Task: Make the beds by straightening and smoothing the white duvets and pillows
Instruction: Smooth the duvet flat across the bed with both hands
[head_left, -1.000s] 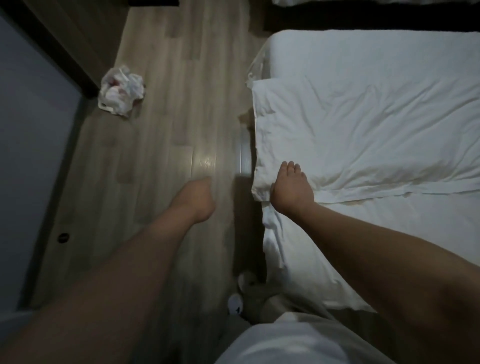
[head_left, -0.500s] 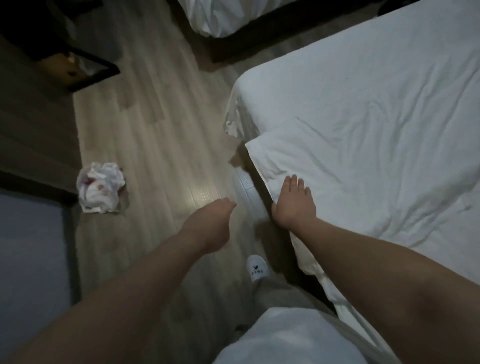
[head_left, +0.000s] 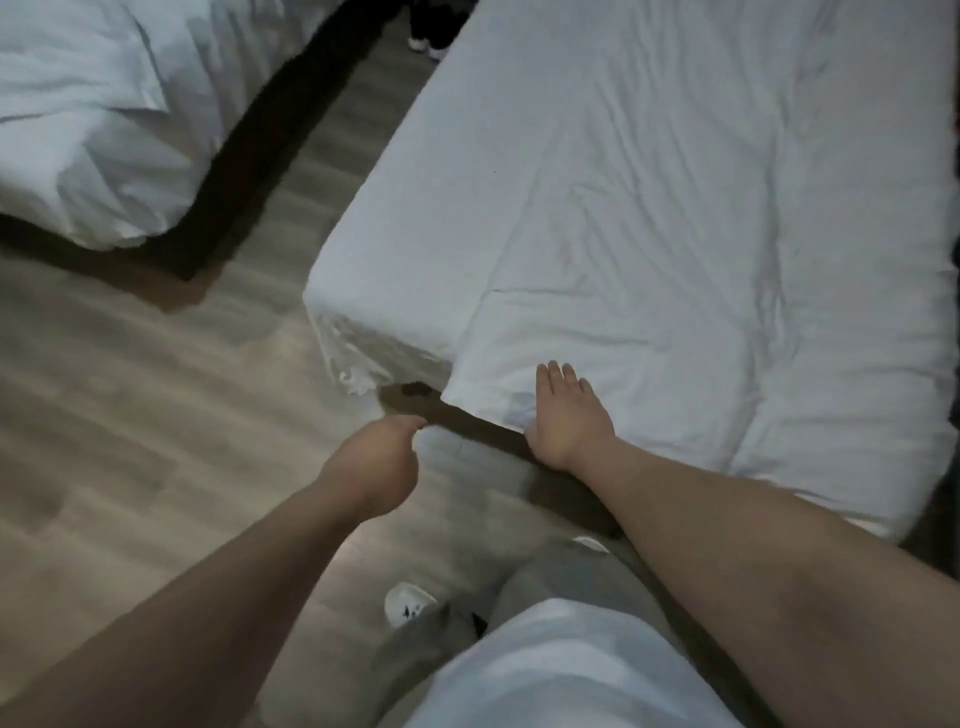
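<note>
Trousers (head_left: 545, 577) of grey cloth and a white slipper (head_left: 408, 605) showed nearest, over the wooden floor (head_left: 130, 415). Ahead, the left hand (head_left: 375, 460) hung above the floor just off the near bed (head_left: 363, 332), its fingers loosely curled with nothing in them. The right hand (head_left: 569, 415) lay flat on the nearest corner of the white duvet (head_left: 701, 260), fingers straight and pressed to the cloth. That duvet was spread over the near bed, creased with many shallow wrinkles, while bare sheet (head_left: 415, 249) showed along its left side. Farther left, across a strip of floor, a second bed (head_left: 88, 135) carried rumpled white bedding.
</note>
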